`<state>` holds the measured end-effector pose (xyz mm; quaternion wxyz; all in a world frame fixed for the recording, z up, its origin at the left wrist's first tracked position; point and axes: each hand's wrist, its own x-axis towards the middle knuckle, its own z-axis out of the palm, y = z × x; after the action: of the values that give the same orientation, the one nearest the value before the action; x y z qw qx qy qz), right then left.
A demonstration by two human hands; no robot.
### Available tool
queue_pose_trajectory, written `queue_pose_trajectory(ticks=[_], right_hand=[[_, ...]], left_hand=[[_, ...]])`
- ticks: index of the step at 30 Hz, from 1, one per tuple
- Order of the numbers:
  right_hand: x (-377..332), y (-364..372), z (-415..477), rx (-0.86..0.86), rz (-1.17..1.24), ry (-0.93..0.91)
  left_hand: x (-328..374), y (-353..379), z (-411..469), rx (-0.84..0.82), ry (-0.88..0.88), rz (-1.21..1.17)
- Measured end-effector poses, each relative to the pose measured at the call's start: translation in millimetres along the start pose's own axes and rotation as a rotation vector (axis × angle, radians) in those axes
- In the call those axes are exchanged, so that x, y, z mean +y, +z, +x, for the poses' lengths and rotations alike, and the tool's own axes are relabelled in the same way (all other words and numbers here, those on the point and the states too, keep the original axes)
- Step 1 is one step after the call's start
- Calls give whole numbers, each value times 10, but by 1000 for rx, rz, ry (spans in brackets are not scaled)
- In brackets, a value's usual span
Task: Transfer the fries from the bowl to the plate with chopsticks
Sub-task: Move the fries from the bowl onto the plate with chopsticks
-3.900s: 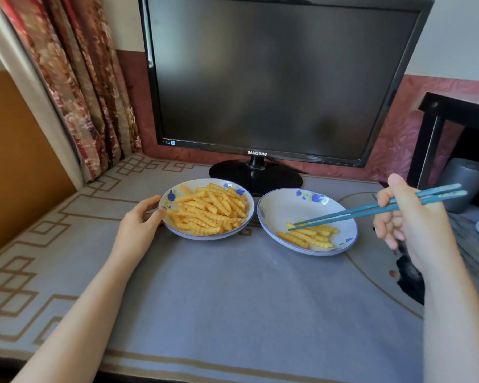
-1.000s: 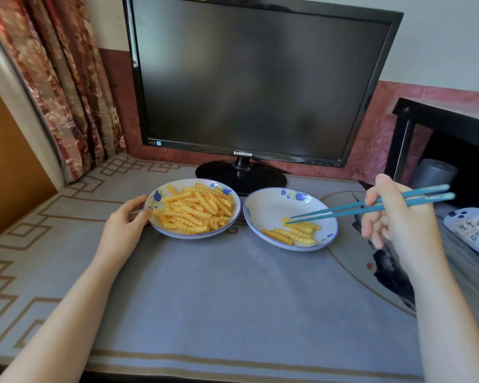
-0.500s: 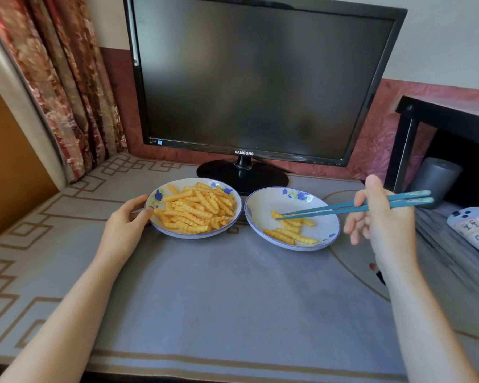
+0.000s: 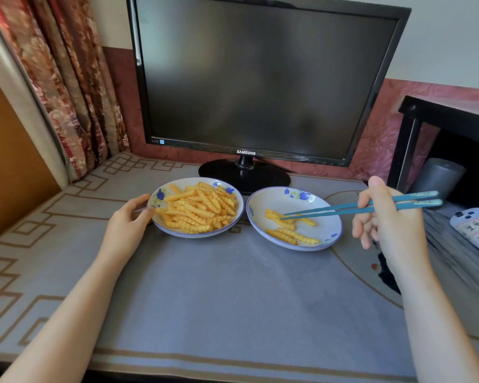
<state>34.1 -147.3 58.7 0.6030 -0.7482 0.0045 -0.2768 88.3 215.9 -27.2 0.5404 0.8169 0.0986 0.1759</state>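
**Grey Counter, Two Dishes, Chopsticks Held Over the Plate**

Grey cloth with a tan fret border covers the counter (image 4: 233,286), on which a dark monitor (image 4: 246,78) is stood at the back, before a red-papered wall. A floral curtain (image 4: 75,78) is hung at the far left.

The left hand (image 4: 127,228) is laid at the near-left rim of the bowl (image 4: 161,226). Its thumb is set on the rim and its fingers are curled behind the edge, so the dish is gripped. A heap of crinkle-cut fries (image 4: 199,208) is held in the bowl.

The right hand (image 4: 390,225) is raised beside the plate (image 4: 338,233), with its fingers curled round blue chopsticks (image 4: 343,210). The sticks are pointed leftward, and their tips are slightly parted above a few loose fries (image 4: 291,236) on the plate. Whether a fry is touched cannot be told.

Bowl and plate are set side by side, nearly touching. At the right, a white controller (image 4: 476,228), a grey cylinder (image 4: 437,175) and a black side table (image 4: 415,128) are seen.
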Motion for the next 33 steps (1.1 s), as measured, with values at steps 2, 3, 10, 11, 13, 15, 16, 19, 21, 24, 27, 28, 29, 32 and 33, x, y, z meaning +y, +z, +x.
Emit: queue_pose_trajectory(ticks=[2, 3, 10, 11, 13, 15, 16, 19, 21, 24, 27, 28, 29, 32, 33], right_hand=[[9, 14, -2, -23, -9, 1], [12, 27, -2, -37, -10, 0], [8, 120, 11, -101, -25, -51], [4, 131, 5, -110, -30, -64], [6, 149, -11, -127, -38, -83], [22, 140, -23, -132, -32, -87], [33, 132, -28, -129, -30, -83], [63, 120, -27, -113, -31, -51], [77, 125, 1, -74, -13, -18], [89, 156, 44, 6, 44, 12], [77, 196, 33, 61, 75, 17], [62, 215, 18, 73, 97, 19], [45, 239, 4, 82, 123, 20], [-9, 345, -29, 95, 189, 12], [-32, 391, -39, 94, 207, 11]], left_hand=[[7, 1, -1, 0, 0, 3], [8, 2, -2, 0, -1, 3], [30, 5, -25, 5, -1, 10], [32, 6, -27, 3, 0, 9], [25, 2, -23, 1, -2, 9], [15, -4, -14, 2, -4, 6], [11, -5, -9, 2, -5, 5], [8, -6, -7, -1, -10, -6], [2, -6, -2, -3, -13, -13], [-5, -6, 2, -5, -18, -20], [-8, -6, 1, -8, -20, -24], [-10, -7, 4, -8, -20, -19], [-6, -9, 3, -9, -19, -17], [5, -8, -1, -9, -16, -20], [10, -6, -4, -7, -15, -19]])
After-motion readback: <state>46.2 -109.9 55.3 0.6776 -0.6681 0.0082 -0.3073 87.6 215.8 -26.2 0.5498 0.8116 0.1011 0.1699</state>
